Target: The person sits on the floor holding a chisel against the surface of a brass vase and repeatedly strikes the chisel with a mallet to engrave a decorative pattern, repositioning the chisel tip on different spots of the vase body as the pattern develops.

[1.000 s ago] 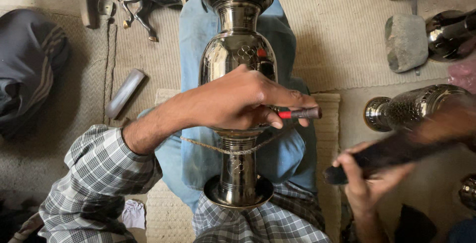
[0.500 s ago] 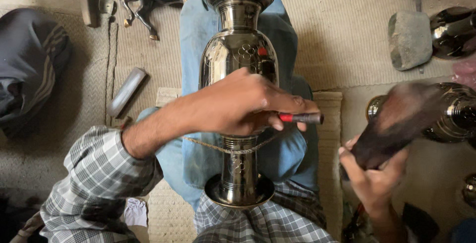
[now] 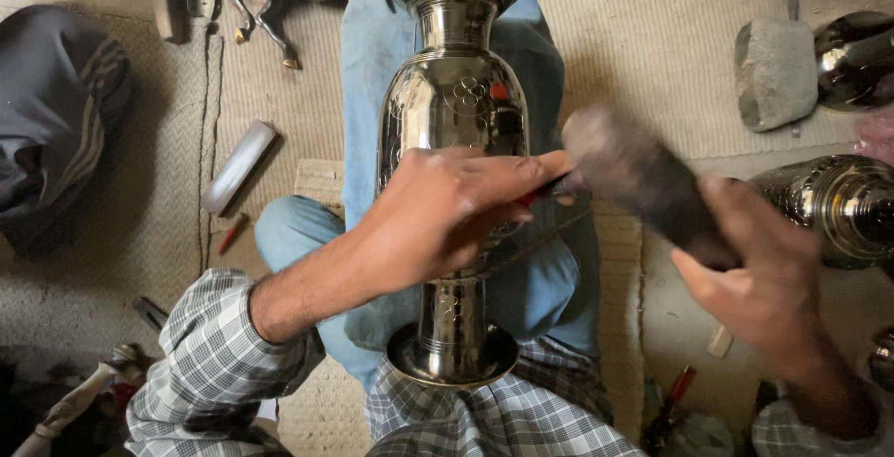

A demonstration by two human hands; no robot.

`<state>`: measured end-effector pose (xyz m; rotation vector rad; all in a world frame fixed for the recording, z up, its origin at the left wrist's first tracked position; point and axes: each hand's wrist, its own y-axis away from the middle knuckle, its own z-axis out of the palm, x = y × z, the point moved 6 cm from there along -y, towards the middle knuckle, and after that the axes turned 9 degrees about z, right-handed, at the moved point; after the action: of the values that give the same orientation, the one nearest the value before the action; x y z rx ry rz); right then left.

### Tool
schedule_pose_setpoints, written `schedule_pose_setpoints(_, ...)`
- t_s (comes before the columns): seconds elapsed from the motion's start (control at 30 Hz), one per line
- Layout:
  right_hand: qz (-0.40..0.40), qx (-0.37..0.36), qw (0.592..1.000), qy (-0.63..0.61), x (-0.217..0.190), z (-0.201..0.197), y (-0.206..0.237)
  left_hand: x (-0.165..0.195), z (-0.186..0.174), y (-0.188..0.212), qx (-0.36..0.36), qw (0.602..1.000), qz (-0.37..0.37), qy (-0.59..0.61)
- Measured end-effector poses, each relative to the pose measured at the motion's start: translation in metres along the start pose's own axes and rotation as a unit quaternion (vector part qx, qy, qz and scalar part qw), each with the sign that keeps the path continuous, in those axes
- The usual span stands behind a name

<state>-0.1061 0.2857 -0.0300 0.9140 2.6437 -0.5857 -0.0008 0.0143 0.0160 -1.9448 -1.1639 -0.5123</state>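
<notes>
Over the vase [image 3: 453, 112], left hand [image 3: 447, 210] pinches a chisel [image 3: 549, 189]; right hand [image 3: 759, 275] apparently grips a blurred mallet [image 3: 643, 182].

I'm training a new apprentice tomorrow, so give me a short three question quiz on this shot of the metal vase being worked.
1. True or false: the tall metal vase lies across the person's lap.
2. Which hand holds the dark mallet? A left hand, B right hand, C neither.
3. Fill in: the left hand pins a thin red-handled ____ against the vase.

Key
1. True; it rests lengthwise on the blue trousers.
2. B; the mallet is blurred, its head close to the tool's end.
3. Chisel, or punch; its tip is hidden.
</notes>
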Motion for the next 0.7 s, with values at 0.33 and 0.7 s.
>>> schedule_pose_setpoints(0.33,0.099,-0.090,0.988,-0.080,0.000,-0.021,-0.039,0.014,-0.003,0.014,0.112,0.993,-0.025,-0.025)
schedule_pose_setpoints(0.7,-0.014,-0.117,0.993,-0.022,-0.006,-0.027,-0.060,0.012,0.005,0.025,0.162,0.978,-0.079,-0.107)
